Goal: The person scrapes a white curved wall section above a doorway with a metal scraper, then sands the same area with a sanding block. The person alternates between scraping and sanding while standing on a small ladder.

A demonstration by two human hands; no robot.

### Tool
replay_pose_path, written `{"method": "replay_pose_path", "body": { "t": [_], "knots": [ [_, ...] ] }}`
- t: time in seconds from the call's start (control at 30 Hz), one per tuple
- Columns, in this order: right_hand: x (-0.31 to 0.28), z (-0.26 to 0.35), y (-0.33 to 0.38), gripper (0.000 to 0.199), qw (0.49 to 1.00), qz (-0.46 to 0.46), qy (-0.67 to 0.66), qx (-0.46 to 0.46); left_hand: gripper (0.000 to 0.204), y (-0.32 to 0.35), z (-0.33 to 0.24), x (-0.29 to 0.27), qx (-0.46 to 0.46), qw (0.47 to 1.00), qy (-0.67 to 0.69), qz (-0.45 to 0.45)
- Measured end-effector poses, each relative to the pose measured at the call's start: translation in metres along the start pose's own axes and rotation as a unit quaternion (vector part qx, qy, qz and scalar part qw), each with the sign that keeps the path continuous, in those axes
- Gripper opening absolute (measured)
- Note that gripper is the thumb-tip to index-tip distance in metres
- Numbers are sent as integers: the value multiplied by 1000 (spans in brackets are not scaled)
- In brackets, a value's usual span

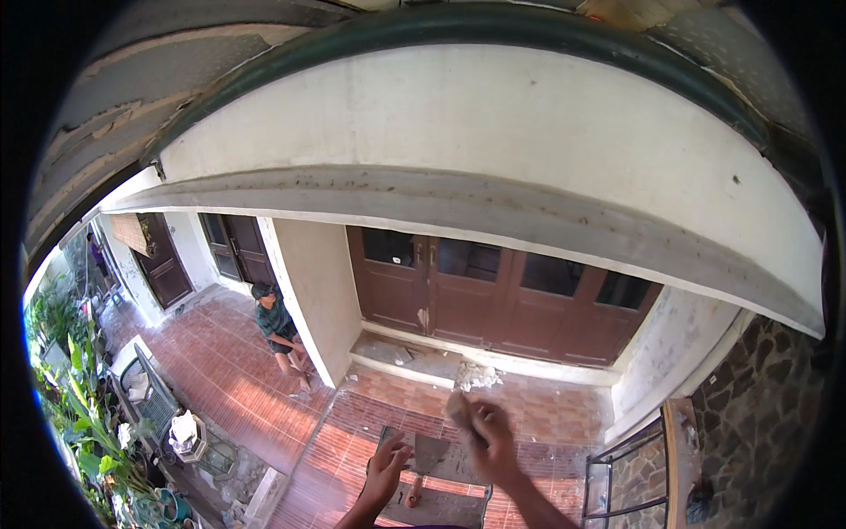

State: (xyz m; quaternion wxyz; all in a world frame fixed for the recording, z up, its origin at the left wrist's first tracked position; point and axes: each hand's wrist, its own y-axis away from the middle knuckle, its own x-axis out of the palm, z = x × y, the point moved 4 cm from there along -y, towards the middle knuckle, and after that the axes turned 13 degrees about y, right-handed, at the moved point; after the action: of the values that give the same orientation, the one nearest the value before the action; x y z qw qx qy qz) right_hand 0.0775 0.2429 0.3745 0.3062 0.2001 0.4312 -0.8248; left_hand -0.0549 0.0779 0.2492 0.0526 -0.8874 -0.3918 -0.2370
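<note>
My left hand [386, 472] reaches up from the lower edge, its fingers curled on the near left edge of a flat dark grey board [445, 460] smeared with grey mortar. Just to the right and a little higher is my right hand [490, 434], blurred by motion. It is closed on a small grey tool [457, 408] that sticks out to its upper left; its shape is too blurred to tell. Both hands hang high above a red tiled porch floor [370, 423].
A white plastered beam [493, 150] with a grey lower lip spans the view in front of me. Below are brown double doors [493, 300], a rubble pile [477, 376], and a person [278, 330] in a dark green shirt crouching by a pillar. Potted plants [84, 406] stand at the left, a stone wall [758, 414] at the right.
</note>
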Motion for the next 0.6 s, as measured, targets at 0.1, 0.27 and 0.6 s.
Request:
{"method": "replay_pose_path", "body": {
  "t": [0.1,0.27,0.6],
  "knots": [
    [-66,17,-61,53,982,-104,104,-121,47,9,8,-33,151,938,-309,-44],
    [-160,79,-182,53,861,-246,370,-249,66,23,46,-87,150,784,-558,-228],
    [-115,132,-346,42,716,-222,502,-431,60,21,100,-112,-91,821,-534,-180]
  ]
}}
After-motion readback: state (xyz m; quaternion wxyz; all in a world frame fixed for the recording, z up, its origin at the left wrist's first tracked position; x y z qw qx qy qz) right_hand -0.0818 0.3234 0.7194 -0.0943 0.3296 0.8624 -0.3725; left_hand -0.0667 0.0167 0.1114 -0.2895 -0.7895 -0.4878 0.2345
